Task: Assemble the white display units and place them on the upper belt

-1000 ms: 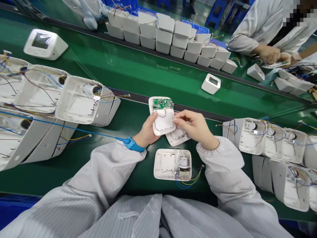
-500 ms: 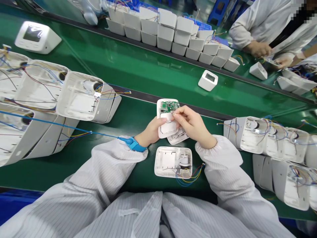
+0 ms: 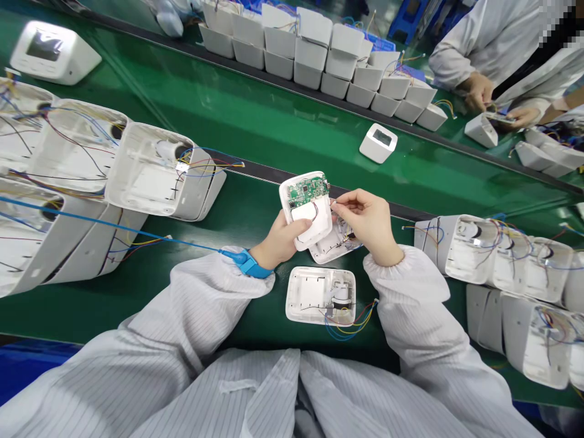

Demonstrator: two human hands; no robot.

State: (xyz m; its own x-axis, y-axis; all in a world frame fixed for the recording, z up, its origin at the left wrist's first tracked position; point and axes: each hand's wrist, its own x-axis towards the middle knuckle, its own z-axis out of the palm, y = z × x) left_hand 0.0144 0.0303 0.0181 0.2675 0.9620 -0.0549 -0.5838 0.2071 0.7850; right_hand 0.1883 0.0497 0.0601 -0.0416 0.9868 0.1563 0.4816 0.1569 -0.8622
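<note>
My left hand (image 3: 285, 238) is closed around a white plastic cover (image 3: 314, 226), its thumb on the inner face. A green circuit board (image 3: 306, 190) sits in the cover's upper part, with a thin wire below it. At the cover's right edge my right hand (image 3: 365, 219) pinches what looks like a small wire plug (image 3: 333, 203), mostly hidden by the fingertips. Under the cover lies a white housing (image 3: 335, 246) with wires, partly covered. Nearer to me rests another open housing (image 3: 308, 292) with a small motor-like cylinder (image 3: 340, 295) and coloured wires (image 3: 351, 328).
Open white housings with loose wires are stacked at left (image 3: 152, 176) and right (image 3: 468, 252). A blue wrist strap (image 3: 253, 266) trails its cord leftward. Beyond a dark rail, finished-looking units (image 3: 379, 143) stand on the green surface. A co-worker's hands (image 3: 479, 91) are busy at far right.
The cover has tilted and shifted slightly left. My right hand has moved right, from over the cover to its right edge, uncovering more of the circuit board and the housing beneath.
</note>
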